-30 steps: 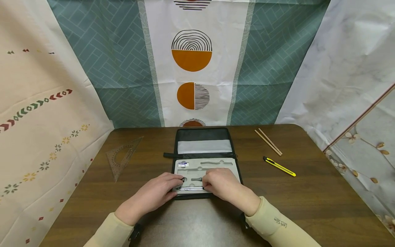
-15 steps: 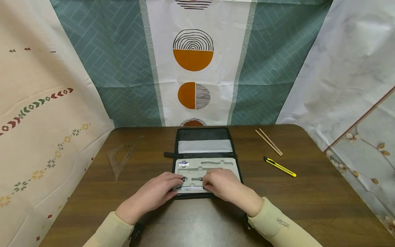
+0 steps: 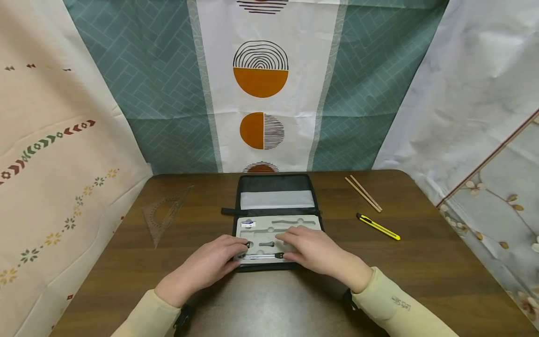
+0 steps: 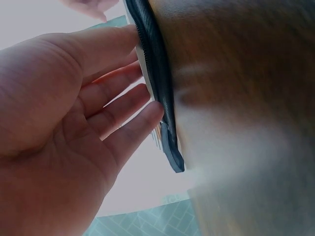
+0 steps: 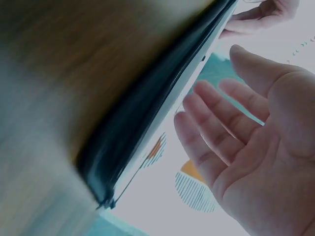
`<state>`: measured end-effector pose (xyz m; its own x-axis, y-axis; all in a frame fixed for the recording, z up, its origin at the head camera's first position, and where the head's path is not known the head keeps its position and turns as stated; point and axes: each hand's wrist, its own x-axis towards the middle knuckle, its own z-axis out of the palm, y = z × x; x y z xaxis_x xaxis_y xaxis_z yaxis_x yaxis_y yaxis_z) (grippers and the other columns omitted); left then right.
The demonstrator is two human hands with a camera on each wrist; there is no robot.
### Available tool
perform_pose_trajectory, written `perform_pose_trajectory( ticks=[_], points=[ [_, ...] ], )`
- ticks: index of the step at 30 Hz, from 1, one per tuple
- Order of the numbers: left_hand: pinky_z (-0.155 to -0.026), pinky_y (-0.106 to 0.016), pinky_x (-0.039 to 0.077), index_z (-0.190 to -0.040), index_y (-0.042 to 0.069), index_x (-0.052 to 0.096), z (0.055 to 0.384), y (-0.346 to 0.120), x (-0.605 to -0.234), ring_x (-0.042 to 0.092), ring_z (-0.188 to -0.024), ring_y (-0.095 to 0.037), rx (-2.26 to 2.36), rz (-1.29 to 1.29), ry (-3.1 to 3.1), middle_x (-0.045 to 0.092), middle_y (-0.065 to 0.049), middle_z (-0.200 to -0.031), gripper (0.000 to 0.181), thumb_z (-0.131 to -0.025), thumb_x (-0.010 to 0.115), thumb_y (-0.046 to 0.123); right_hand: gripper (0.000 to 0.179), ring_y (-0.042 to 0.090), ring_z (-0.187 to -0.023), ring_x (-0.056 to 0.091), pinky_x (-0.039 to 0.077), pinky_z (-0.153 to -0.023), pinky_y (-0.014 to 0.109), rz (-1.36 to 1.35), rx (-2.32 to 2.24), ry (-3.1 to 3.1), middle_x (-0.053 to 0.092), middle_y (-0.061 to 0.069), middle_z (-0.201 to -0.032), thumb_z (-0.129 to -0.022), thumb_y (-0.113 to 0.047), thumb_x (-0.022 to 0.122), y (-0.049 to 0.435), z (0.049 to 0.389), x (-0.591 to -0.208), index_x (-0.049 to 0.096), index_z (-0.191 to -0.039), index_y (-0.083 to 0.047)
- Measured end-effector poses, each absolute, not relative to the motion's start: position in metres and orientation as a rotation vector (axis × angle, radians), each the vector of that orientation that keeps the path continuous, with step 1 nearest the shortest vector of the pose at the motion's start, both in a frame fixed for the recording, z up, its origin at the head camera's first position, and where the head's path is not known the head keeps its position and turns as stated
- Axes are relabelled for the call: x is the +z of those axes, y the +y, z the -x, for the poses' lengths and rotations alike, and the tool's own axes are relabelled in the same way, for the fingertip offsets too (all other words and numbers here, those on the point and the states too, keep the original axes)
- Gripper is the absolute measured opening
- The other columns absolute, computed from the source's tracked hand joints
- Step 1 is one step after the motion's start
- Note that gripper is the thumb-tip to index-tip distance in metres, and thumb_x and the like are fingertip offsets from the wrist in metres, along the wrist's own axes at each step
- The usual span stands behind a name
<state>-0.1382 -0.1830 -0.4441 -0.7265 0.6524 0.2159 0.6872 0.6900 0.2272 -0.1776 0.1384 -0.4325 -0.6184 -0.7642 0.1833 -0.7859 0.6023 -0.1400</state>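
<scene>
A black zip case (image 3: 275, 182) lies open on the table, with a pale grey moulded insert (image 3: 242, 234) in its near half. In the insert's nearest slot lies a slender silver tool with a black end (image 3: 279, 255); its exact kind is unclear. Just beyond it sits a short dark grey piece (image 3: 266, 244). My left hand (image 3: 210, 262) rests on the insert's left edge, fingers fairly straight, beside a small black part mostly hidden by the fingertips. My right hand (image 3: 316, 250) hovers at the insert's right side, fingers relaxed and apart, with nothing held in the right wrist view (image 5: 256, 132).
A small white-and-blue box (image 3: 248, 224) sits in the insert's far left corner. To the left lies a clear set square (image 3: 162, 220). A yellow utility knife (image 3: 379, 227) and two wooden sticks (image 3: 364, 193) lie to the right. Curtains stand behind the table.
My right hand has let go of the silver tool's black end and moved slightly right, its fingers spreading, so that end now shows. The left hand stays in place.
</scene>
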Motion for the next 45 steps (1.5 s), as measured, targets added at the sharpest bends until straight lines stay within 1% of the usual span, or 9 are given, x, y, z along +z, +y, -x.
perform_pose_trajectory(
  ticks=[3,6,11,17,26,33,45],
  points=[
    [-0.101,-0.045,0.061,-0.128,0.007,0.078,0.138,-0.184,-0.445,0.067,-0.130,-0.026,-0.447,1.109,-2.767,0.072,-0.008,-0.143,0.033,-0.097,0.086,0.005,0.055,0.025,-0.124,0.069,0.059,-0.103,0.047,-1.291,0.302,-2.713,0.072,0.004,-0.135,-0.100,-0.033,0.086,0.146,0.180,-0.434,0.069,-0.147,-0.010],
    [-0.101,-0.045,0.061,-0.128,0.006,0.078,0.138,-0.184,-0.445,0.067,-0.130,-0.026,-0.455,1.117,-2.759,0.072,-0.009,-0.143,0.032,-0.097,0.086,0.005,0.061,0.029,-0.131,0.066,0.055,-0.111,0.051,-1.269,0.299,-2.705,0.070,0.007,-0.140,-0.098,-0.035,0.087,0.154,0.183,-0.434,0.067,-0.149,-0.008],
    [-0.102,-0.045,0.061,-0.128,0.006,0.078,0.138,-0.185,-0.447,0.067,-0.130,-0.027,-0.455,1.114,-2.751,0.072,-0.009,-0.142,0.032,-0.097,0.086,0.005,0.065,0.031,-0.134,0.064,0.053,-0.110,0.055,-1.226,0.298,-2.707,0.068,0.011,-0.145,-0.098,-0.034,0.088,0.166,0.187,-0.434,0.064,-0.152,-0.005],
    [-0.101,-0.045,0.061,-0.128,0.006,0.078,0.138,-0.186,-0.448,0.067,-0.130,-0.027,-0.452,1.108,-2.741,0.072,-0.009,-0.142,0.033,-0.097,0.086,0.005,0.067,0.034,-0.133,0.065,0.053,-0.110,0.058,-1.145,0.285,-2.724,0.068,0.013,-0.145,-0.098,-0.033,0.087,0.180,0.188,-0.432,0.063,-0.152,-0.003],
    [-0.100,-0.046,0.061,-0.128,0.006,0.078,0.138,-0.186,-0.446,0.067,-0.130,-0.027,-0.460,1.099,-2.761,0.072,-0.009,-0.142,0.032,-0.097,0.086,0.005,0.063,0.041,-0.131,0.066,0.052,-0.109,0.063,-0.928,0.249,-2.775,0.069,0.020,-0.142,-0.097,-0.030,0.089,0.214,0.190,-0.431,0.067,-0.148,-0.001],
    [-0.100,-0.045,0.061,-0.127,0.007,0.078,0.138,-0.187,-0.446,0.067,-0.129,-0.026,-0.464,1.099,-2.763,0.072,-0.008,-0.142,0.032,-0.096,0.087,0.005,0.061,0.046,-0.131,0.065,0.052,-0.108,0.066,-0.823,0.233,-2.794,0.069,0.022,-0.142,-0.098,-0.028,0.087,0.240,0.194,-0.429,0.066,-0.147,0.001],
    [-0.101,-0.045,0.061,-0.127,0.006,0.078,0.139,-0.187,-0.448,0.067,-0.130,-0.027,-0.457,1.115,-2.752,0.072,-0.009,-0.142,0.032,-0.097,0.086,0.005,0.061,0.050,-0.133,0.063,0.050,-0.107,0.070,-0.669,0.183,-2.870,0.066,0.026,-0.144,-0.100,-0.030,0.085,0.280,0.199,-0.432,0.066,-0.147,0.003]
  ],
)
